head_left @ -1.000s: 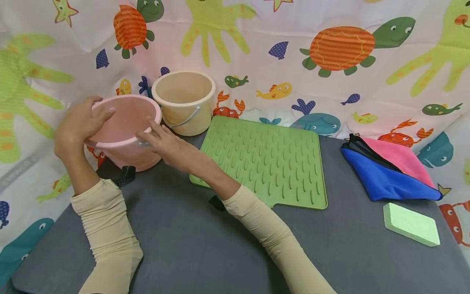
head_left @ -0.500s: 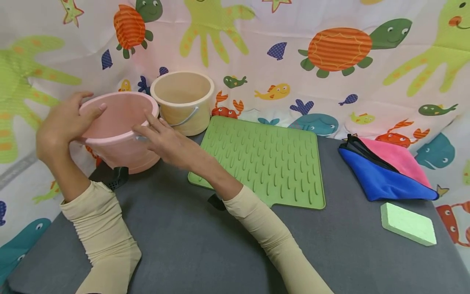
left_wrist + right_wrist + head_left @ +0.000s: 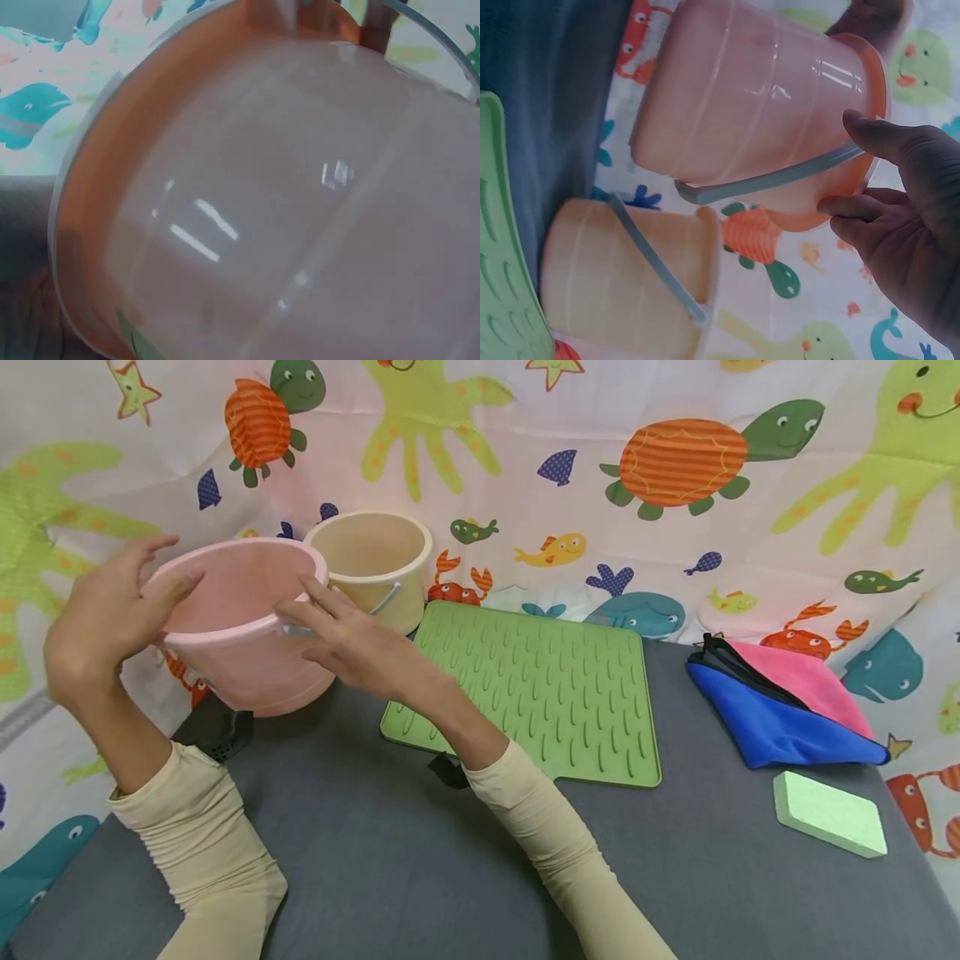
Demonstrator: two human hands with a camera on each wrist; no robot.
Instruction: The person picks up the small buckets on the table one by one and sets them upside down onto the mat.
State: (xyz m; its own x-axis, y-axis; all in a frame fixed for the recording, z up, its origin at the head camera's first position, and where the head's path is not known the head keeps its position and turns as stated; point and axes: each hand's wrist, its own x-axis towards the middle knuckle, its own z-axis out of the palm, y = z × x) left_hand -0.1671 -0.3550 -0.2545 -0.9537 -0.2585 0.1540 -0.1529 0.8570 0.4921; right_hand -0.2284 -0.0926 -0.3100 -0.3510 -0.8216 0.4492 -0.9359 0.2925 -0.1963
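Observation:
A pink bucket (image 3: 247,668) leans at the left of the dark table, its mouth tipped up toward the wearer. My left hand (image 3: 112,618) grips the left side of its rim, the thumb over the edge. On the right side, my right hand (image 3: 352,643) holds the rim near the end of the grey handle (image 3: 780,176). In the right wrist view the thumb presses the outer wall, with fingers at the rim. The left wrist view is filled by the bucket's wall (image 3: 262,187). Just right of it stands a cream bucket (image 3: 411,602).
A green ridged mat (image 3: 532,693) lies right of the buckets. Farther right are a folded blue and pink cloth (image 3: 780,710) and a pale green sponge block (image 3: 828,814). A printed sea-animal curtain (image 3: 495,460) hangs along the back.
The pink bucket's rim has shifted left and a little up. My left hand has moved left with it, while my right hand keeps nearly the same place.

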